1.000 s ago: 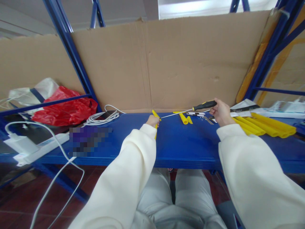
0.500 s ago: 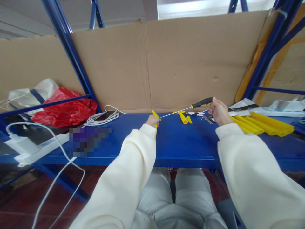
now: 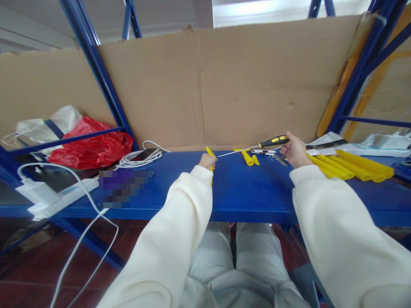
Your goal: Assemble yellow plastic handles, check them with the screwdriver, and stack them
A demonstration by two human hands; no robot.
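Observation:
My left hand [image 3: 206, 161] is closed round a short yellow tube [image 3: 209, 151] above the blue shelf [image 3: 244, 188]. My right hand [image 3: 293, 150] grips the black-and-yellow handle of a long screwdriver [image 3: 272, 141]. Its thin metal shaft [image 3: 237, 151] slants down to the left, and its tip meets the top end of the tube. Two short yellow tube pieces [image 3: 248, 158] lie on the shelf between my hands. Both arms wear cream sleeves.
A row of long yellow tubes [image 3: 353, 167] lies at the right, with small metal tools [image 3: 266, 152] and papers behind them. At left are a coiled white cable with a phone [image 3: 141, 156], a red bag [image 3: 91, 145] and a white power strip [image 3: 61, 194]. Cardboard [image 3: 224, 85] backs the shelf.
The screwdriver handle dipped and rose slightly in my right hand, shaft tip staying at the tube. The view shifted a little. My left hand kept its hold.

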